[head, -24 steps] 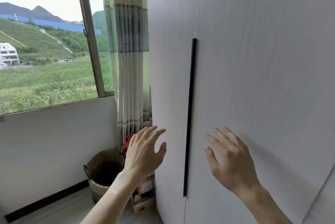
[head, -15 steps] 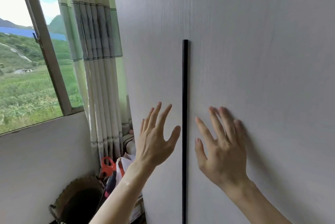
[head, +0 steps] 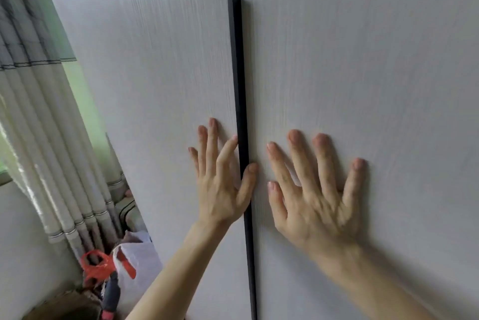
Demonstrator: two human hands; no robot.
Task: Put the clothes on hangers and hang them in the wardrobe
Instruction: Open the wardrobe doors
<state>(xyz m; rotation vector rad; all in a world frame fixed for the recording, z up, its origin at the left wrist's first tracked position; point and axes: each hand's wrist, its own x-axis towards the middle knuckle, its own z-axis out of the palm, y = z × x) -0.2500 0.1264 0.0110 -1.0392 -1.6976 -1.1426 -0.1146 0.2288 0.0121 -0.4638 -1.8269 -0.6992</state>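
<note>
1. Room corner. A pale wall (head: 18,229) sits at 8 o'clock, and a pleated cream curtain (head: 39,138) with grey stitched bands hangs from 10 o'clock down to 7 o'clock.
2. The wardrobe (head: 363,60) fills the view from 11 o'clock round to 5 o'clock. It is very close to the camera, with a pale grey wood-grain finish.
3. Its left door (head: 155,86) and right door (head: 388,138) meet at a thin seam at 12 o'clock, and both are closed.
4. A long black handle strip (head: 237,73) runs vertically along that seam, from near 12 o'clock down to 6 o'clock.
5. The left hand (head: 220,190) is just left of centre. It is open with the fingers straight and slightly fanned, lying against the left door beside the strip. The thumb tip crosses onto the strip. It grips nothing.
6. The right hand (head: 316,205) is at about 4 o'clock from centre. It is open with the fingers spread wide and the palm toward the right door, and it holds nothing. It is slightly blurred, so I cannot tell whether the palm is in full contact.
7. The strip runs between the two hands, which are at nearly the same height.
8. At 7 o'clock, on the floor beside the wardrobe's side, is a white plastic bag (head: 140,262) with red handles (head: 96,265). A dark object with a red end (head: 110,299) is just below it, too blurred to name.
</note>
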